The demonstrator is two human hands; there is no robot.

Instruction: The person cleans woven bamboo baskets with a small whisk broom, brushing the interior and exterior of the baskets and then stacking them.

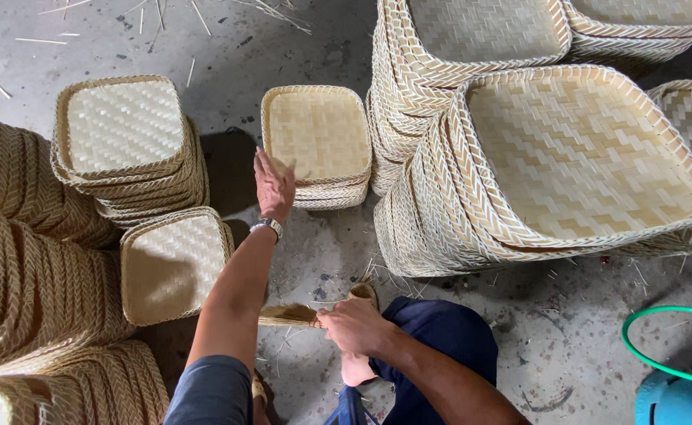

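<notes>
My left hand reaches forward with its fingers apart, touching the near left rim of a short stack of square woven bamboo trays; a watch sits on that wrist. My right hand rests low above my knee, closed on a thin bundle of bamboo strips that points left. A single woven tray lies just left of my left forearm.
Tall stacks of woven trays stand at right, top centre and left, with overturned stacks at the far left. A green hose and a blue object sit at bottom right. Loose splinters litter the concrete floor.
</notes>
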